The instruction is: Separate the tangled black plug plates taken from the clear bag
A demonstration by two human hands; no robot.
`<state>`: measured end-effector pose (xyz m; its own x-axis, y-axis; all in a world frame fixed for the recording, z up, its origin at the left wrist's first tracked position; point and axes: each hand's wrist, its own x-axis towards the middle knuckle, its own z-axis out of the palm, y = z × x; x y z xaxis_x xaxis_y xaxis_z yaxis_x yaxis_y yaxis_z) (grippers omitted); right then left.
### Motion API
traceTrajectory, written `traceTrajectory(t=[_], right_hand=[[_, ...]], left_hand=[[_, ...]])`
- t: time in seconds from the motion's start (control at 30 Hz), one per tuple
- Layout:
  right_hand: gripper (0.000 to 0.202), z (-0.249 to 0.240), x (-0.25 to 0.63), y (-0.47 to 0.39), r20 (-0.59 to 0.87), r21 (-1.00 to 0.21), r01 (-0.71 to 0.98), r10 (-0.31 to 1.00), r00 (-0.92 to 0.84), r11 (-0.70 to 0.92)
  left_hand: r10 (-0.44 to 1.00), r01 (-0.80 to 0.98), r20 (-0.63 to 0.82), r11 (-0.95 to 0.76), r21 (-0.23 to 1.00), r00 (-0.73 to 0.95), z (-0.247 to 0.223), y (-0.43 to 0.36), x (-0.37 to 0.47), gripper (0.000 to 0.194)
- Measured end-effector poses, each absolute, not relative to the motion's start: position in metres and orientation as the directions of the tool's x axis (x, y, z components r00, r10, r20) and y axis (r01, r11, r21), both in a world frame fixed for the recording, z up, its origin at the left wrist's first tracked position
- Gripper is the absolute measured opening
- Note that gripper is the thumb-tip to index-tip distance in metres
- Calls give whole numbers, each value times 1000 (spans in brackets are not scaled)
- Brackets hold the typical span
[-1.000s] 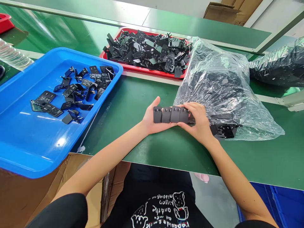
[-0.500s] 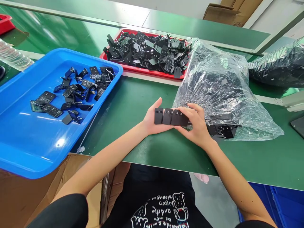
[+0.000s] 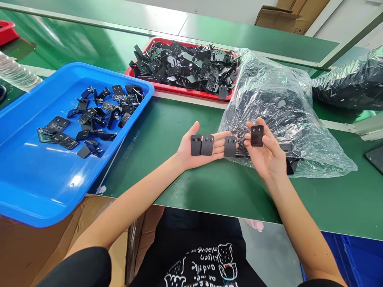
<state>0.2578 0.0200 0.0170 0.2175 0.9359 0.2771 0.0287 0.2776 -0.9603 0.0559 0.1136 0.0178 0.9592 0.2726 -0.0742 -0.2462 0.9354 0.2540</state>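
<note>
My left hand (image 3: 187,153) is palm up over the green bench, its fingers stretched out flat. Three small black plastic plates lie on it: two overlapping plates (image 3: 207,145) on the palm and another plate (image 3: 230,146) near the fingertips. Each has rounded corners and two small shiny marks near one end. To the right, my right hand (image 3: 267,153) pinches a single black plastic plate (image 3: 257,136) between thumb and fingers, tilted up with a glossier, rimmed face showing. This hand is in front of the clear plastic bag (image 3: 269,99), apart from my left hand.
A blue tray (image 3: 44,179) at left holds several black pieces. Behind, a red tray (image 3: 185,91) is heaped with similar pieces. The clear bag of black parts spills some at its front. Another wrapped bundle (image 3: 347,87) lies far right, and cardboard (image 3: 278,20) stands at the back.
My right hand has moved right and turned over, lifting one plate away from the row on my left hand. The remaining plates have a gap between them, and my left fingers are uncovered.
</note>
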Motion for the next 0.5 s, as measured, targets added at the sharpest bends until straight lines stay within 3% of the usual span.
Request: traceTrajectory(t=[0.1,0.2,0.37,0.5], right_hand=[[29,26,248,18,58,-944,-297,958,281,145],[21,30,241,19,-97,-909,-416,949,301,39],[21,25,239,18,-192,-924,-363,965,180,-117],[26,19,238,15,-161,-981,-131,975,157,-141]], left_hand=[[312,-281,-82,923,262,947,20,113,56,84],[335,-301,-85,914,272,938,23,113,56,84],[347,-305,-107,908,289,932,26,113,55,84],[351,-307,-117,908,286,929,27,112,55,84]])
